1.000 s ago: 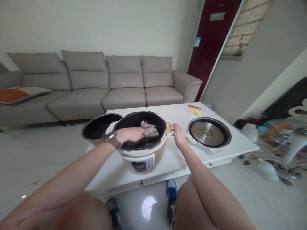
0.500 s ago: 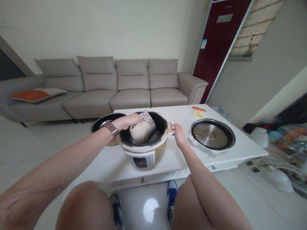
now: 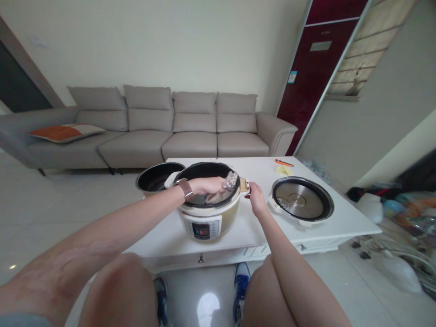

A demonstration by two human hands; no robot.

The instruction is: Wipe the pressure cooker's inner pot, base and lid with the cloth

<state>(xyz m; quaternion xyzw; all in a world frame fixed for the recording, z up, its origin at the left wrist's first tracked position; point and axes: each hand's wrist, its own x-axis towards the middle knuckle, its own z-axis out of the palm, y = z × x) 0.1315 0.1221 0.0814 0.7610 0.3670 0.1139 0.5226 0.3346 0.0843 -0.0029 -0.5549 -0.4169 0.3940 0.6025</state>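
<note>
A white electric pressure cooker (image 3: 208, 223) stands lidless on the table, its dark inside facing up. My left hand (image 3: 210, 185), with a brown-strapped watch on the wrist, reaches into it and is closed on a patterned cloth (image 3: 231, 180). The cloth lies against the right inner wall, just under the rim; part of it hangs lower inside. My right hand (image 3: 256, 196) grips the cooker's right side handle (image 3: 244, 186), its fingers partly hidden behind it. Left of the cooker sits a dark inner pot (image 3: 153, 178), partly covered by my left arm and the cooker.
The cooker's round lid (image 3: 303, 200) lies underside up on the white table (image 3: 254, 227), at the right. Behind it are a yellow scrap (image 3: 284, 170) and an orange pen-like tool (image 3: 283, 162). A grey sofa (image 3: 190, 144) stands beyond the table.
My left hand has moved right with the cloth, from the middle of the cooker to its right inner wall. My right hand stays at the handle. The view has shifted slightly.
</note>
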